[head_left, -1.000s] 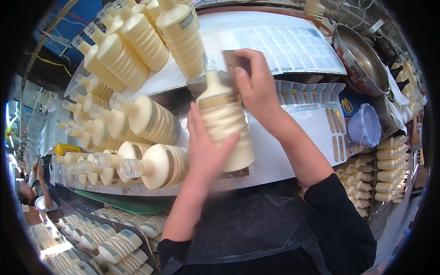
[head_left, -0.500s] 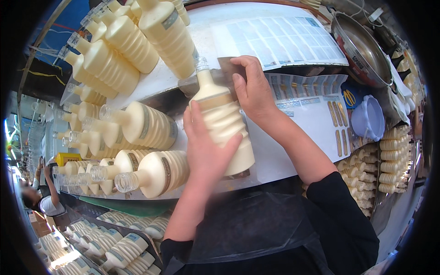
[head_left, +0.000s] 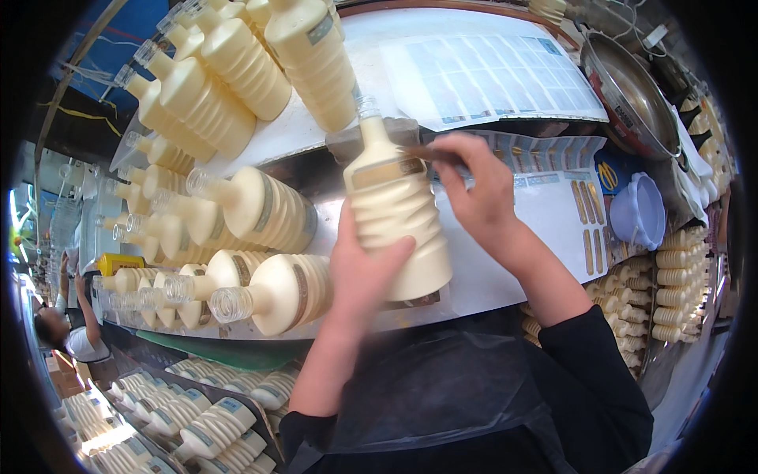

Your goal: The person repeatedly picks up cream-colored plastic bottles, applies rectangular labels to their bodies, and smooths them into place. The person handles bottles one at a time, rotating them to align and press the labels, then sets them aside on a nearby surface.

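A cream ribbed bottle with a clear glass neck leans back on the table before me, its neck pointing away. My left hand grips its lower left side, thumb across the front. A gold-brown label band runs around the upper body. In my right hand, thumb and fingers pinch a thin dark brown strip; its tip meets the bottle's shoulder, just above the band's right end. Motion blurs the strip, so its kind is unclear. Behind the bottle's neck lies a grey block.
Several similar bottles lie or stand to the left, glass necks outward. Pale label sheets cover the far table. Gold strips lie on white backing at right, beside a lavender bucket and a metal pan. Another person is far left.
My right hand has come down and closer to the bottle's shoulder, turning the brown piece edge-on against it. My left hand has slid slightly lower and keeps its grip. The whole view has shifted a little.
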Demonstrator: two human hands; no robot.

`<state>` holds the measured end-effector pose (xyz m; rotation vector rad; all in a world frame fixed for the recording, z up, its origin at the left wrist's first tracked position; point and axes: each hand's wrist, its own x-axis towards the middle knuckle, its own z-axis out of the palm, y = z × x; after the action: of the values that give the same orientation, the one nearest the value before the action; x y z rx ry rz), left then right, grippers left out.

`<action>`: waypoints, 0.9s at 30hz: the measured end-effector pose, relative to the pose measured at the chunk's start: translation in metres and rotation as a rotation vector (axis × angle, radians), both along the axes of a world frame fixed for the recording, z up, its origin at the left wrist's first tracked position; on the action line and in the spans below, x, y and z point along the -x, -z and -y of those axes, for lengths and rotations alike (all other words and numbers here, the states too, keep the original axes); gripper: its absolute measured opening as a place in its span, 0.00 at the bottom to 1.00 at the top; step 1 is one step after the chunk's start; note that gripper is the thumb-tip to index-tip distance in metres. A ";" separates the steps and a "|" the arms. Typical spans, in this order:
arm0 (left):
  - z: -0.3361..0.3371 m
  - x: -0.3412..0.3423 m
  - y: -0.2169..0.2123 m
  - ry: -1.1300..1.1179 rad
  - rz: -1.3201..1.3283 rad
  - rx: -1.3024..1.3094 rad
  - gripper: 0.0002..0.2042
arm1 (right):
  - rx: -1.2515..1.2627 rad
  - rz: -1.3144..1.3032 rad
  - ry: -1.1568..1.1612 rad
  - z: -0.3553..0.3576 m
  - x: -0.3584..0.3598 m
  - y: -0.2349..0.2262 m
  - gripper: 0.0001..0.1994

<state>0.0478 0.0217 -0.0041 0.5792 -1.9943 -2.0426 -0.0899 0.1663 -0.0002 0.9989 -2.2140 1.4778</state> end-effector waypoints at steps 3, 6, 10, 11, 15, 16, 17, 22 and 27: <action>-0.010 0.003 -0.020 -0.044 0.079 0.205 0.39 | -0.048 -0.433 -0.146 0.007 -0.015 -0.007 0.17; -0.014 0.004 -0.027 -0.061 0.096 0.344 0.36 | -0.105 -0.495 -0.118 0.020 -0.026 -0.025 0.11; -0.014 0.000 -0.018 -0.027 0.166 0.606 0.32 | -0.271 -0.568 -0.147 0.048 -0.034 -0.043 0.07; -0.011 -0.001 -0.010 0.002 0.196 0.680 0.32 | -0.346 -0.575 -0.192 0.054 -0.038 -0.044 0.06; -0.004 -0.004 0.001 0.071 0.197 0.644 0.33 | -0.425 -0.497 -0.277 0.067 -0.045 -0.045 0.05; -0.004 -0.003 -0.004 0.048 0.157 0.527 0.36 | -0.352 -0.443 -0.249 0.064 -0.042 -0.045 0.05; -0.003 -0.003 -0.006 0.021 0.119 0.409 0.39 | -0.279 -0.389 -0.223 0.060 -0.035 -0.044 0.06; -0.004 0.002 0.002 -0.015 -0.018 0.584 0.55 | -0.134 0.119 0.069 0.017 -0.004 -0.029 0.13; -0.003 0.008 0.000 0.015 0.041 0.635 0.56 | 0.058 0.437 0.137 0.002 0.003 0.013 0.15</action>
<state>0.0395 0.0246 -0.0038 0.4629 -2.4897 -1.2812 -0.0929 0.1647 -0.0130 0.5276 -2.4485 1.8199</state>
